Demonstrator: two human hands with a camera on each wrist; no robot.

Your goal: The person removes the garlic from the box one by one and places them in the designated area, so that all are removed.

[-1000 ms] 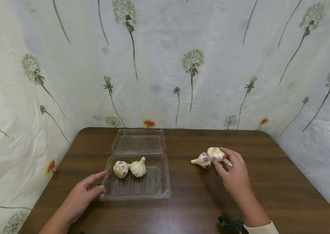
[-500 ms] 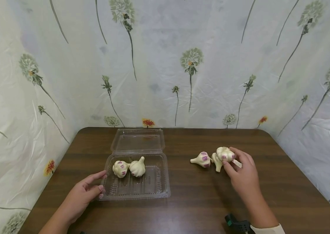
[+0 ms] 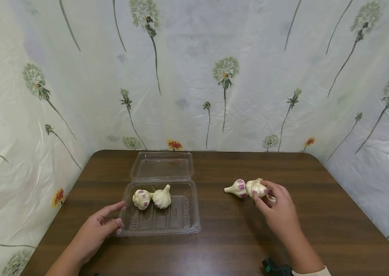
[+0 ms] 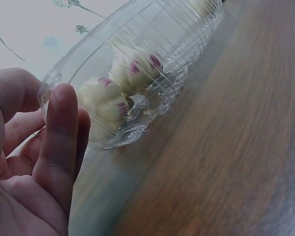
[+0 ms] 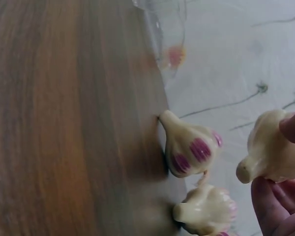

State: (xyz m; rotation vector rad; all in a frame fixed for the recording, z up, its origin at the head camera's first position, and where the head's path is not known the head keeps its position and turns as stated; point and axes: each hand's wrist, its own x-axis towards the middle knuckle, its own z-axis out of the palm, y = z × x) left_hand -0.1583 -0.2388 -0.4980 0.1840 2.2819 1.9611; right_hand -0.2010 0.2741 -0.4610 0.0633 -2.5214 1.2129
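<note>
My left hand (image 3: 92, 232) pinches the left rim of a clear plastic clamshell box (image 3: 182, 227), as the left wrist view shows. Two garlic bulbs, one purple-streaked (image 3: 142, 199) and one paler (image 3: 162, 198), sit side by side in its base. On the right, my right hand (image 3: 281, 214) holds another garlic bulb (image 5: 273, 147) between thumb and fingers, raised off the table. Beside it a purple-streaked garlic bulb (image 3: 237, 188) lies on the table, stem to the left. A further garlic bulb (image 5: 206, 210) shows in the right wrist view; from the head the held one mostly hides it.
The box's lid (image 3: 162, 166) lies folded back toward the far edge of the dark wooden table (image 3: 215, 245). Behind and around the table hangs a pale sheet (image 3: 187, 76) with dandelion prints.
My right hand shifted right with the garlic bulb, then came back left and a little nearer, covering the bulb seen half a second ago. The left hand and box stay put.
</note>
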